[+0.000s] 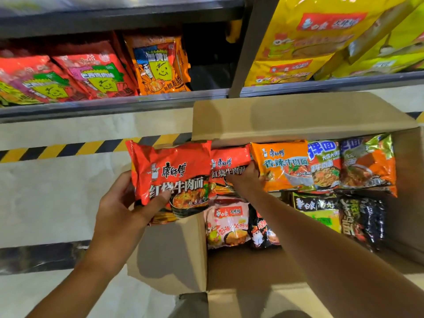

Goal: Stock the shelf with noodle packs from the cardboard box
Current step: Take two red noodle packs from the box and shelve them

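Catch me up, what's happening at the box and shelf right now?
A person is pulling noodle packs out of the open cardboard box on the floor below the shelf. The left hand holds one red noodle pack up over the box's left edge. The right hand is down in the box, gripping a second red pack of the same kind. Many other packs remain in the box, and the shelf has a gap beside the orange snack packs.

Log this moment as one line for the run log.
left hand: holds red noodle pack | right hand: grasping second red pack in cardboard box | shelf: gap beside orange pack
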### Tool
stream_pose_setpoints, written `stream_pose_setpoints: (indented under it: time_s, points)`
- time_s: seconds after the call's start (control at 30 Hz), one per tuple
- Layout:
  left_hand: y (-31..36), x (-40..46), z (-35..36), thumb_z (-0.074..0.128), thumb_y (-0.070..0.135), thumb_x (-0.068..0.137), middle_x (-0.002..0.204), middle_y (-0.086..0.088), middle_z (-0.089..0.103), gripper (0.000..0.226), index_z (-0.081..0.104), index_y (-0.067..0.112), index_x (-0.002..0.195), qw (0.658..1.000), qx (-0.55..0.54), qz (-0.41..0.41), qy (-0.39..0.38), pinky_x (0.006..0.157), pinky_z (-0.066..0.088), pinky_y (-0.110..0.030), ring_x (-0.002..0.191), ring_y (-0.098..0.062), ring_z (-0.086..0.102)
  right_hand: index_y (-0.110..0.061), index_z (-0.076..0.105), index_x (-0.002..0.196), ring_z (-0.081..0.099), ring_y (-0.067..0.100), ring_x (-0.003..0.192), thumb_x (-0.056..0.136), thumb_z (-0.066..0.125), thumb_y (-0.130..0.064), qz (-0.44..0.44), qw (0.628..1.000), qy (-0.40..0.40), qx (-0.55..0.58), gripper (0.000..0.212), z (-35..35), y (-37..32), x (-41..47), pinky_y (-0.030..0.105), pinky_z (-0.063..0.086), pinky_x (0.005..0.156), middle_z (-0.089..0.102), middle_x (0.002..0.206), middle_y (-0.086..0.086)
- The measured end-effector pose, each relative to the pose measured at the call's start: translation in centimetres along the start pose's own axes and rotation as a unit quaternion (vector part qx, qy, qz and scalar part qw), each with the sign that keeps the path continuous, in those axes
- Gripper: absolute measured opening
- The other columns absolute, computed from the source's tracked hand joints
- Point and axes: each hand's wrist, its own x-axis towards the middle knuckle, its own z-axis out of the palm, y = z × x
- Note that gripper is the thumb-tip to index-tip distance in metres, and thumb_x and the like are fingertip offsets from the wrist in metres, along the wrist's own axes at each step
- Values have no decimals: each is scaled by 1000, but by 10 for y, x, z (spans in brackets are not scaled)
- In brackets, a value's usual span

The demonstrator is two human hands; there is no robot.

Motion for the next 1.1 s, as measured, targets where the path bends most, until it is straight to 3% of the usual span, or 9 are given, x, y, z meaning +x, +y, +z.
stream_pose_setpoints:
  time_s: [0.13,0.27,0.47,0.6,0.7,0.8,0.9,1.03,1.1]
  points:
    - [-3,6,-6,79,31,71,106,13,72,46,63,36,114,1000,-1,-7,5,79,62,-44,100,-11,70,-6,34,146,43,39,131,84,72,-44,2,997,82,-16,82,8,4,6,54,38,110,44,141,19]
    - [-2,10,-11,79,30,73,107,11,73,43,63,35,113,1000,-17,-7,1,81,60,-45,102,-15,70,-11,54,132,52,32,122,87,68,-48,-16,997,80,-11,60,9,9,11,49,45,104,55,127,11]
    - [-4,10,-18,81,32,69,108,1,74,48,64,29,114,999,-32,0,17,84,59,-51,104,-26,70,-10,61,107,65,27,93,94,66,-20,-67,994,82,-23,17,-14,6,3,26,44,67,67,98,7]
    - [8,-3,-27,81,34,69,106,5,74,46,65,32,112,999,-39,-3,35,84,59,-51,103,-22,70,-13,55,108,60,16,77,95,65,-19,-117,989,88,-32,17,-41,0,-28,17,35,50,64,90,-1]
    - [27,-20,-41,81,31,72,107,7,74,44,65,33,113,998,-47,0,45,84,59,-50,102,-21,71,-16,51,105,57,14,69,97,62,-18,-163,981,92,-50,14,-74,-12,-62,25,36,55,59,82,-6]
    - [58,-45,-60,79,23,78,107,5,74,40,65,31,114,996,-78,8,48,84,59,-48,100,-20,72,-18,55,108,64,9,68,96,64,-16,-195,977,79,-34,15,-116,-28,-101,25,44,56,68,94,-3]
    - [100,-75,-86,79,20,79,106,3,75,40,65,27,115,995,-92,16,44,83,59,-47,97,-20,73,-36,55,95,68,15,71,94,67,-15,-212,976,52,19,24,-161,-53,-156,29,50,65,75,100,1]
    - [170,-120,-131,82,17,78,103,-2,76,40,66,23,114,993,-99,44,49,80,60,-46,95,-24,73,-29,52,92,63,-11,64,94,64,-4,-226,968,37,105,28,-216,-113,-256,13,47,64,70,74,-18]
    - [213,-151,-156,80,14,80,101,0,77,37,66,22,114,991,-102,72,41,77,61,-40,93,-22,74,-27,52,91,60,-14,60,93,62,3,-256,957,38,129,32,-242,-148,-314,7,45,62,66,63,-18]
